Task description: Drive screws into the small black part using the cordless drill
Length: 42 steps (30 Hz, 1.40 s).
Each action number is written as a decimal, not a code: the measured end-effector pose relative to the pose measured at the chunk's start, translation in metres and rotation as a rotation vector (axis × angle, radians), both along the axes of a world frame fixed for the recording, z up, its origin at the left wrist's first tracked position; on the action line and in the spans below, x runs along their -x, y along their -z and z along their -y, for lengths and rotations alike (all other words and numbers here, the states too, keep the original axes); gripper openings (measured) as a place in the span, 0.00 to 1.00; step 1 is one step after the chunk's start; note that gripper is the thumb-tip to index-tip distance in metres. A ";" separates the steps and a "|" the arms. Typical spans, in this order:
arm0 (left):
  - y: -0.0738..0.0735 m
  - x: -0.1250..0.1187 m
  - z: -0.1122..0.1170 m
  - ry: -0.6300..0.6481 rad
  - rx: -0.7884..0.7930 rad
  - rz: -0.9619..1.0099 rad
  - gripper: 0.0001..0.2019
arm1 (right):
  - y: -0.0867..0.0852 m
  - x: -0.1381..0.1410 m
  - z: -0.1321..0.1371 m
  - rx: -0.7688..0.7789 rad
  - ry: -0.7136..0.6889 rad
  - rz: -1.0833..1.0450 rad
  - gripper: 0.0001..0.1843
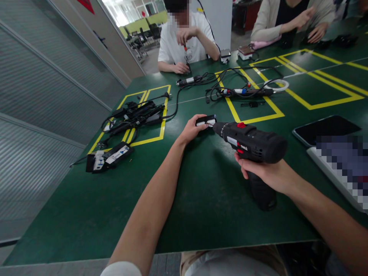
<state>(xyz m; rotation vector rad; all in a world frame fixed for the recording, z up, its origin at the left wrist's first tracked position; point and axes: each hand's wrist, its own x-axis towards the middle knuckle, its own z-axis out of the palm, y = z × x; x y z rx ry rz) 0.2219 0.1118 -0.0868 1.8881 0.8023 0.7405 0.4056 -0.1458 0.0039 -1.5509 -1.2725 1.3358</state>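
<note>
My right hand (266, 172) is wrapped round the grip of a black cordless drill (253, 143) with a red switch on top, held level above the green table (201, 199). The drill's nose points left at a small black part with a white label (206, 121). My left hand (192, 130) pinches that part and holds it on the table right at the drill's tip.
A heap of black adapters and cables (133, 115) lies at the left, with labelled black units (110, 157) nearer. Electric screwdrivers with cords (244, 92) lie beyond. A dark tablet (326, 129) rests at the right. Two other people sit at the far edge.
</note>
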 end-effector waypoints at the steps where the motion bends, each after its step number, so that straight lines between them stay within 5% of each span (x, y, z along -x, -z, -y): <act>1: 0.000 0.000 0.000 -0.002 -0.003 -0.002 0.27 | 0.000 0.000 0.000 -0.006 -0.002 -0.001 0.04; 42: 0.004 -0.001 -0.005 -0.004 -0.028 0.018 0.26 | -0.001 -0.001 -0.002 -0.016 -0.014 0.038 0.05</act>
